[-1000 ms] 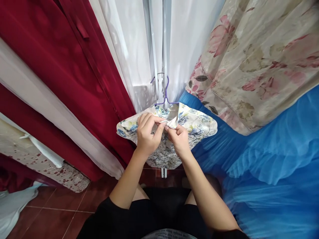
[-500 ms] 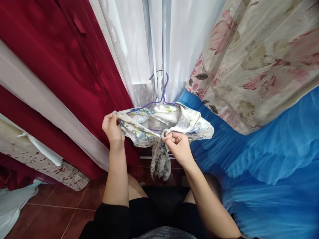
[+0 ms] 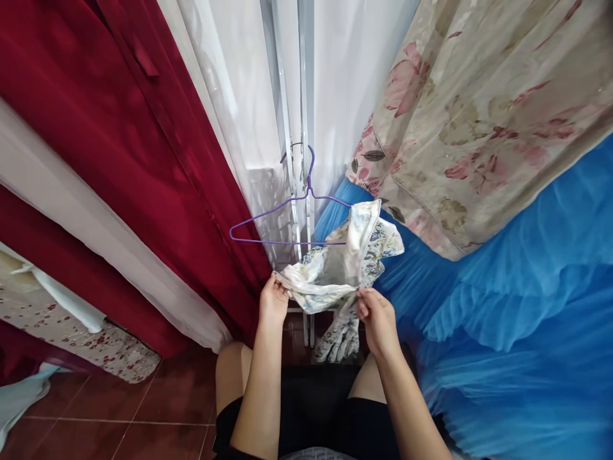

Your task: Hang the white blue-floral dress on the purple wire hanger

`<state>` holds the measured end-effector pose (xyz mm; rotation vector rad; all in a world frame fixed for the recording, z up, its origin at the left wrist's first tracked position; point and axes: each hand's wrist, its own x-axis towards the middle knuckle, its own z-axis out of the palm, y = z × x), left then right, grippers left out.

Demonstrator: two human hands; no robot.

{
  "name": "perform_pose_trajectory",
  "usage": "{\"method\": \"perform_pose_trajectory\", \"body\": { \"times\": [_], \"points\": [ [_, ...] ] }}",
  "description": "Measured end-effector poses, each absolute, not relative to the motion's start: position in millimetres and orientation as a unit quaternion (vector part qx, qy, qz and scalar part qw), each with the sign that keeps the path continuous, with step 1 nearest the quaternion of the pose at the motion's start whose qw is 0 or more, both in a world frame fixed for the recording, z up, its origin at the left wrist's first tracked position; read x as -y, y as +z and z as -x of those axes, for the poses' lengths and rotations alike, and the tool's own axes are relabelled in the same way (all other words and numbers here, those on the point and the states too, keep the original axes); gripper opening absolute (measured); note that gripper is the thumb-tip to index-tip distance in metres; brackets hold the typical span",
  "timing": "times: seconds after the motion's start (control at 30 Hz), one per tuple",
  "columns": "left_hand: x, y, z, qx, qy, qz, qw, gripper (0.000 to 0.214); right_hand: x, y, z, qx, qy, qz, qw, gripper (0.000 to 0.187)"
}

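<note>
A purple wire hanger (image 3: 268, 211) hangs by its hook from a thin loop on the pale metal stand. The white floral garment (image 3: 330, 294) covers only the hanger's right arm; the left arm is bare. With closed fingertips my left hand (image 3: 274, 303) pinches the garment's left edge, below the hanger's bar. My right hand (image 3: 379, 319) grips its front edge near the middle, fingers curled. The garment's opening gapes between my hands, and its lower part dangles in a bunch behind my right hand.
Pale metal uprights (image 3: 306, 96) stand in front of white drapes. Dark red cloth (image 3: 158, 147) hangs on the left. To the right hang a cream floral cloth (image 3: 479, 115) and ruffled blue fabric (image 3: 517, 306). The floor has red tiles (image 3: 115, 396).
The garment's left side has come off the hanger's left arm. My left hand has moved right and down with that edge; my right hand has moved right and down, too.
</note>
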<state>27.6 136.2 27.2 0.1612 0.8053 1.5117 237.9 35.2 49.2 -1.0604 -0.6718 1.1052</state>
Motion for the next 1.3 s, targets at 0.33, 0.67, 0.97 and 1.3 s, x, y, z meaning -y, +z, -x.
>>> {"method": "perform_pose_trajectory", "body": {
  "times": [0.33, 0.67, 0.97, 1.3],
  "points": [
    [-79.2, 95.6, -55.9, -0.290, 0.543, -0.507, 0.603, 0.026, -31.3, 35.3, -259.3, 0.178, 0.369, 0.431, 0.804, 0.022],
    [-64.4, 82.8, -80.0, -0.321, 0.506, -0.633, 0.490, 0.022, -15.2, 71.3, -234.6, 0.529, 0.660, 0.350, 0.402, 0.052],
    [-49.2, 58.5, -36.9, -0.312, 0.218, -0.677, 0.630, 0.043, -17.7, 77.5, -237.4, 0.336, 0.707, 0.370, 0.500, 0.036],
    [-86.3, 48.2, 64.5, -0.473, 0.044, -0.823, 0.310, 0.049, -36.9, 138.0, -313.5, 0.624, 0.621, 0.351, 0.320, 0.030]
  ]
}}
